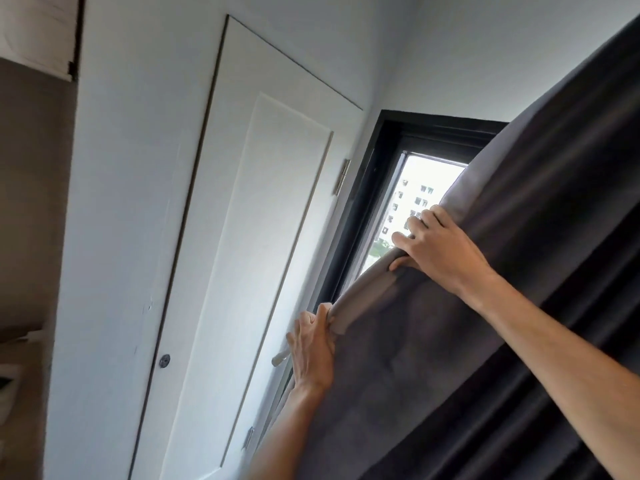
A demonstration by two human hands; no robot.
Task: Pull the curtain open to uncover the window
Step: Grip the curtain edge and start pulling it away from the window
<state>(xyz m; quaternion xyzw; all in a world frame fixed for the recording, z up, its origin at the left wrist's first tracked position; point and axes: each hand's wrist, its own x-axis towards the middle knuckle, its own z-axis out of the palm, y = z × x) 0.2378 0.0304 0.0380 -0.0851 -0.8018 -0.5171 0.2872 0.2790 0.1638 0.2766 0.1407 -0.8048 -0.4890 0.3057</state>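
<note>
A dark grey curtain (502,271) hangs over most of a black-framed window (388,161) on the right. Its leading edge is rolled over, showing a pale lining. My right hand (440,247) grips that edge higher up, fingers curled around the fold. My left hand (311,344) holds the same edge lower down. Between the frame and the curtain edge a narrow strip of glass (412,199) shows a bright building outside. The view is tilted.
A white panelled door (242,237) with a round lock (164,360) and hinges stands just left of the window. A pale handle (280,357) pokes out beside my left hand. White wall runs above, and a brown surface lies at far left.
</note>
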